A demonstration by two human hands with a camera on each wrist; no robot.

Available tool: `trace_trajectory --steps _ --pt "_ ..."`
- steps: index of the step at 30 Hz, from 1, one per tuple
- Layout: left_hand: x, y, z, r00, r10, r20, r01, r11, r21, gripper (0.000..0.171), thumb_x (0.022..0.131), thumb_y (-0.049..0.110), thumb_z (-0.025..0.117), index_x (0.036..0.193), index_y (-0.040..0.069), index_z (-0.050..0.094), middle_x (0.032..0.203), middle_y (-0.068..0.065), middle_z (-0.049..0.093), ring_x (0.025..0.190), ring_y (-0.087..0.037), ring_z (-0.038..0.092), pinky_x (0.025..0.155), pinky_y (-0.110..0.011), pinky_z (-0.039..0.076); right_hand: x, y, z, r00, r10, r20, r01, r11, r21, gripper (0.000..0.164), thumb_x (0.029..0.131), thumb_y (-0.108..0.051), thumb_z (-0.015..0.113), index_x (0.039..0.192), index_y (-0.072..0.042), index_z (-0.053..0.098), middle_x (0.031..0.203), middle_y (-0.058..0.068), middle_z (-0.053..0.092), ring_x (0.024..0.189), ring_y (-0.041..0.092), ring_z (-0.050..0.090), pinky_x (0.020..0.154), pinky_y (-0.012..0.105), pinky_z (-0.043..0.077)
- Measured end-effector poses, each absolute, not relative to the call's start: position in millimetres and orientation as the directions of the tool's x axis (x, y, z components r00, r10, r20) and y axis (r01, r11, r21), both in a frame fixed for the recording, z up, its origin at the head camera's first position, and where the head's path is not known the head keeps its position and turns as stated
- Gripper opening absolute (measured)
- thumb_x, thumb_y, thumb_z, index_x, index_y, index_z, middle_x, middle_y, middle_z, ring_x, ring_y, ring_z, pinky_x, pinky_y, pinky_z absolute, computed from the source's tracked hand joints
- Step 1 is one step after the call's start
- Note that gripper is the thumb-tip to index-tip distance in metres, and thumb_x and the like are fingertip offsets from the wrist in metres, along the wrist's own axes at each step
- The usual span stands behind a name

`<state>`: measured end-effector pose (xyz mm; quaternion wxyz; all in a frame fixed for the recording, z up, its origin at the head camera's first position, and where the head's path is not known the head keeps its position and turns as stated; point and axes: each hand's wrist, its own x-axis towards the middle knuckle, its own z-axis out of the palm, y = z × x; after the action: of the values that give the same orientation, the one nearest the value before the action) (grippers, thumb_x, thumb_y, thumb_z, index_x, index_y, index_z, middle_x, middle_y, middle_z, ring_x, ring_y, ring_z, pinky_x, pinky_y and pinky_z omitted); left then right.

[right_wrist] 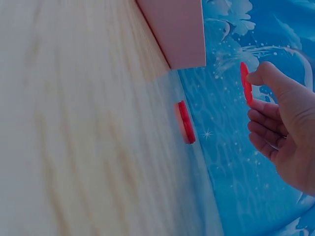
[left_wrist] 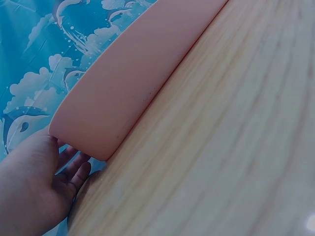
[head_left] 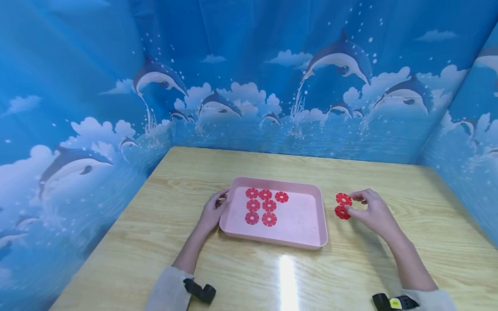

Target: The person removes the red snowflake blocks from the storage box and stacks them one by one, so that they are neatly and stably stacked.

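At the left end of a shallow pink tray (head_left: 299, 218), my left hand (head_left: 213, 211) holds the wall near the rim. In the left wrist view its lower fingers (left_wrist: 78, 172) are loosely bent beside the tray's corner, and the thumb is hidden. Several red notched flower discs (head_left: 269, 205) lie in the left half of the tray. To the tray's right, my right hand (head_left: 369, 211) pinches a red disc (right_wrist: 246, 82) between thumb and index finger, raised above the table. Below it on the tabletop lie more red discs (right_wrist: 185, 123), apparently stacked.
The tray stands on a light wood-grain table (head_left: 186, 172). Blue curtains (head_left: 249, 65) printed with dolphins and clouds hang behind the table and at both sides. A bright light reflection lies on the table in front of the tray.
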<state>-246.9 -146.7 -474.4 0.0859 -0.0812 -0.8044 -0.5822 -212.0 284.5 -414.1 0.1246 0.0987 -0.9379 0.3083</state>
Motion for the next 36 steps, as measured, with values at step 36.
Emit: trace_trajectory --steps 36 --pt "-245.0 -145.9 -469.8 -0.972 0.028 0.232 0.23 0.302 0.925 0.037 0.089 0.003 0.057 0.126 -0.002 0.052 0.109 -0.018 0.053 0.096 -0.033 0.054 0.086 -0.042 0.045 -222.3 311.5 -466.5 -0.92 -0.192 0.342 -0.362 0.749 -0.555 0.031 0.075 -0.007 0.073 0.102 0.005 0.062 0.095 0.013 0.057 0.087 0.029 0.054 0.073 0.017 0.041"
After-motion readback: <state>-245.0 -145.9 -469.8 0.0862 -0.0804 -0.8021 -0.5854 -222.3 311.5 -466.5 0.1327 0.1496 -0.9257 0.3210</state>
